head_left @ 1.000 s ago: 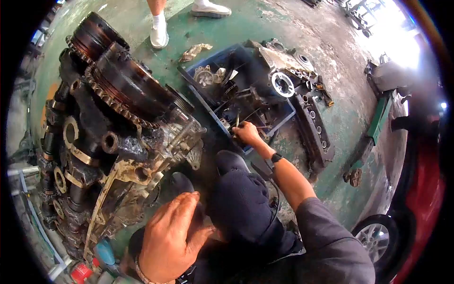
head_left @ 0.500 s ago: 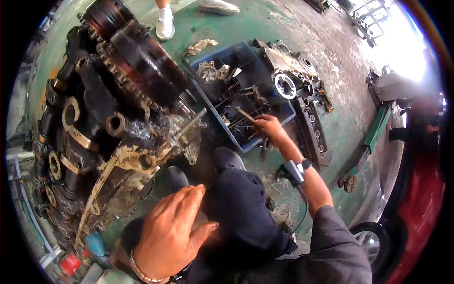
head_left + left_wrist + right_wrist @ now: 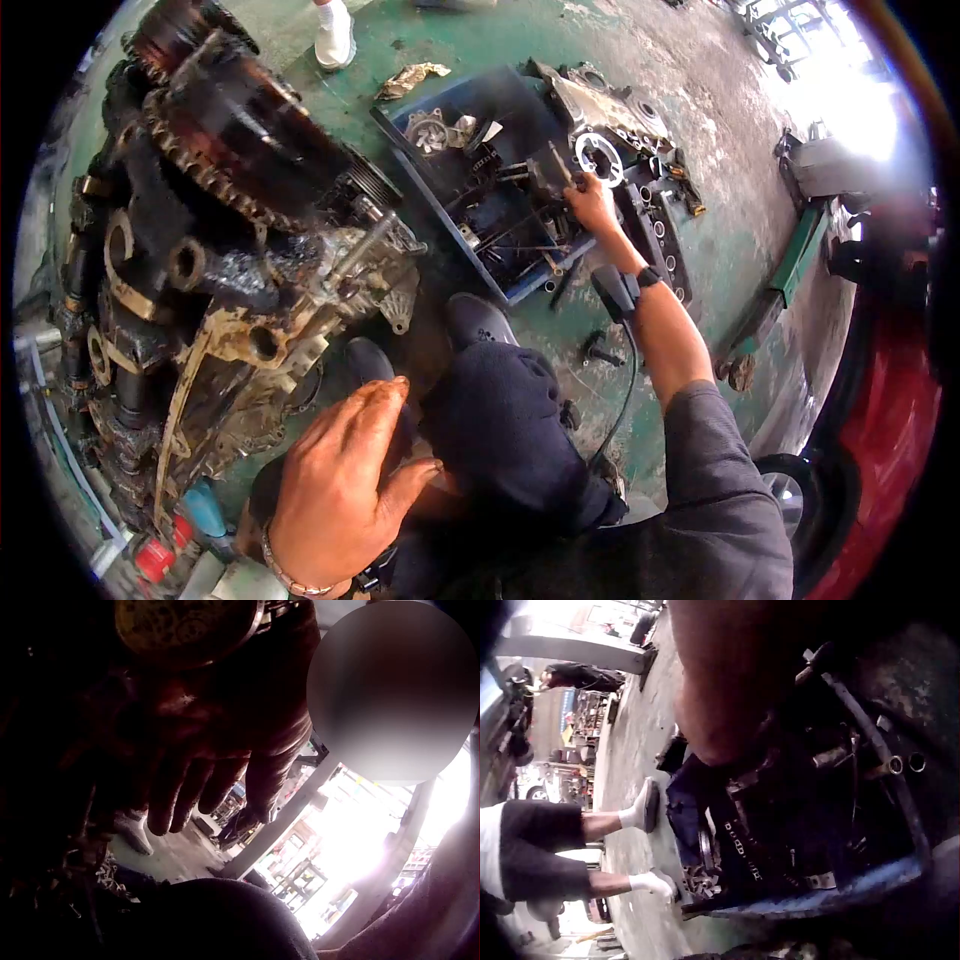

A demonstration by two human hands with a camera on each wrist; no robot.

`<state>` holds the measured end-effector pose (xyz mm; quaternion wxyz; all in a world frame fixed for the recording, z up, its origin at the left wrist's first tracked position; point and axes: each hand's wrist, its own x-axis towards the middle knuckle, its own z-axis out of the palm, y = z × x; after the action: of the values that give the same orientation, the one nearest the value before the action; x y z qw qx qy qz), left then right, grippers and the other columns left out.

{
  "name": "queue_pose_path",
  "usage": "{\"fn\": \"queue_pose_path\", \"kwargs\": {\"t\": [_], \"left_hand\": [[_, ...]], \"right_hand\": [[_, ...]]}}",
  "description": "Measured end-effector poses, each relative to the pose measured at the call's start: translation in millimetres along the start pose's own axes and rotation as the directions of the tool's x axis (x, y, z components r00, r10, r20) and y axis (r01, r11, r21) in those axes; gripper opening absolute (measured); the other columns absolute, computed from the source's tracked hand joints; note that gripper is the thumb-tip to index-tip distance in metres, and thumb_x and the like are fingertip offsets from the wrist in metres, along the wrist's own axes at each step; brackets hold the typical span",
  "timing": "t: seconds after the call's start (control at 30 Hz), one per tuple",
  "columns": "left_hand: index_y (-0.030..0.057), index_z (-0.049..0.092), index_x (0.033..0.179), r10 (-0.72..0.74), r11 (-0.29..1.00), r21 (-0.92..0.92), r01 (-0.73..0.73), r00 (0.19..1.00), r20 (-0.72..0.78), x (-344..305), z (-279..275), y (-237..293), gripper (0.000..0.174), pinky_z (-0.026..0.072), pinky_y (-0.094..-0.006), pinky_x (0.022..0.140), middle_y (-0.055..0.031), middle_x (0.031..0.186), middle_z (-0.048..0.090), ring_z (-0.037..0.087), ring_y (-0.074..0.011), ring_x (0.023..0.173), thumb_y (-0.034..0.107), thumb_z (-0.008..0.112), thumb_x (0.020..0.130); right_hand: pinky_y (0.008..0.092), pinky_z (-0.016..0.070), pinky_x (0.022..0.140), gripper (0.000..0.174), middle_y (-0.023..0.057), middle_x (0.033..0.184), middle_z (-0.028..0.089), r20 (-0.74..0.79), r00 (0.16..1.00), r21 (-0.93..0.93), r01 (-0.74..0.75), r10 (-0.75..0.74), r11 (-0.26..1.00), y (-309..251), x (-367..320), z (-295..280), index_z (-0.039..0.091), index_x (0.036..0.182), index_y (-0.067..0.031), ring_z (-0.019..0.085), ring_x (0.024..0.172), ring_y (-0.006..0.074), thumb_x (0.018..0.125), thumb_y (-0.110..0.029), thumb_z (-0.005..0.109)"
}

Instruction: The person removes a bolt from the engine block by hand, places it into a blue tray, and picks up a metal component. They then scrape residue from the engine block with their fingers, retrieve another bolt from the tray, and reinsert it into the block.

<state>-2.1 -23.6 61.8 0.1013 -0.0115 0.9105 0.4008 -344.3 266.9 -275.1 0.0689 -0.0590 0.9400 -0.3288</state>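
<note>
In the head view my right hand is over the right part of a blue bin on the floor. Its fingers pinch a slim metal rod that points up and left. A finned metal pump part, a chain and several dark parts lie in the bin. From the right wrist view, the hand's fingers are mostly dark. My left hand hovers by my knees, fingers together and thumb apart, with nothing in it. The left wrist view also shows this hand with its fingers hanging straight.
A greasy engine block with a toothed ring stands at left. Beyond the bin lie a pale cover, a white ring and a long dark cover. A green lift arm and red car are at right. Another person's shoe is ahead.
My right hand has gone from the bin's near side up and right toward the white ring, carrying the rod. The left hand stays nearly still. The head view has shifted a little.
</note>
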Motion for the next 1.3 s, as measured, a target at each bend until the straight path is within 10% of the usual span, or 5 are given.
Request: {"fn": "queue_pose_path", "kwargs": {"t": [0.2, 0.3, 0.43, 0.9, 1.3], "left_hand": [[-0.0085, 0.053, 0.127, -0.021, 0.999, 0.025, 0.021, 1.000, 0.002, 0.5, 1.4, -6.9, 0.061, 0.0504, -0.0407, 0.090, -0.0249, 0.118, 0.062, 0.064, -0.0375, 0.103, 0.026, 0.075, 0.081], [-0.0083, 0.051, 0.128, -0.020, 1.000, 0.024, 0.020, 1.000, 0.002, -2.9, 2.1, -8.3, 0.064, 0.0502, -0.0414, 0.090, -0.0253, 0.118, 0.061, 0.064, -0.0388, 0.103, 0.029, 0.075, 0.082], [-0.0073, 0.051, 0.129, -0.026, 0.999, 0.033, 0.025, 1.000, 0.010, -4.7, 2.0, -9.5, 0.064, 0.0499, -0.0419, 0.090, -0.0246, 0.119, 0.061, 0.064, -0.0391, 0.104, 0.030, 0.074, 0.082], [-0.0050, 0.049, 0.133, -0.121, 0.988, 0.099, 0.120, 0.993, 0.004, -2.3, 4.1, -0.2, 0.069, 0.0507, -0.0403, 0.090, -0.0217, 0.119, 0.064, 0.065, -0.0364, 0.104, 0.026, 0.077, 0.078], [-0.0056, 0.050, 0.131, -0.103, 0.993, 0.057, 0.102, 0.995, 0.015, 0.9, 3.8, -8.6, 0.076, 0.0506, -0.0418, 0.087, -0.0215, 0.116, 0.065, 0.065, -0.0371, 0.104, 0.050, 0.069, 0.084]], "right_hand": [[0.0457, 0.0515, 0.086, 0.036, 0.0192, 0.106, 0.069, 0.111, 0.984, -0.127, -0.125, 0.140, 0.984, -24.1, -49.2, 10.7, 0.065, 0.113, -0.0051, 0.064, 0.101, 0.0378, 0.081, -0.022, 0.069], [0.0457, 0.0493, 0.090, 0.034, 0.0189, 0.109, 0.066, -0.147, 0.940, -0.140, 0.288, -0.308, 0.947, -15.0, -91.5, 18.5, 0.062, 0.112, -0.0034, 0.060, 0.106, 0.0387, 0.081, -0.014, 0.069], [0.0465, 0.0487, 0.091, 0.032, 0.0197, 0.109, 0.065, -0.058, 0.912, -0.083, 0.401, -0.406, 0.912, -3.6, -156.5, 24.6, 0.064, 0.107, -0.0008, 0.059, 0.106, 0.0401, 0.077, -0.008, 0.068], [0.0442, 0.0508, 0.087, 0.026, 0.0170, 0.106, 0.067, 0.181, 0.937, 0.077, 0.289, -0.298, 0.954, -13.7, -211.3, 25.2, 0.066, 0.104, -0.0005, 0.062, 0.101, 0.0368, 0.079, -0.008, 0.069], [0.0474, 0.0526, 0.083, 0.029, 0.0214, 0.099, 0.067, 0.530, 0.844, -0.358, 0.315, -0.086, 0.879, -43.5, -128.7, 75.8, 0.066, 0.102, -0.0016, 0.065, 0.096, 0.0390, 0.079, -0.021, 0.065]]}}
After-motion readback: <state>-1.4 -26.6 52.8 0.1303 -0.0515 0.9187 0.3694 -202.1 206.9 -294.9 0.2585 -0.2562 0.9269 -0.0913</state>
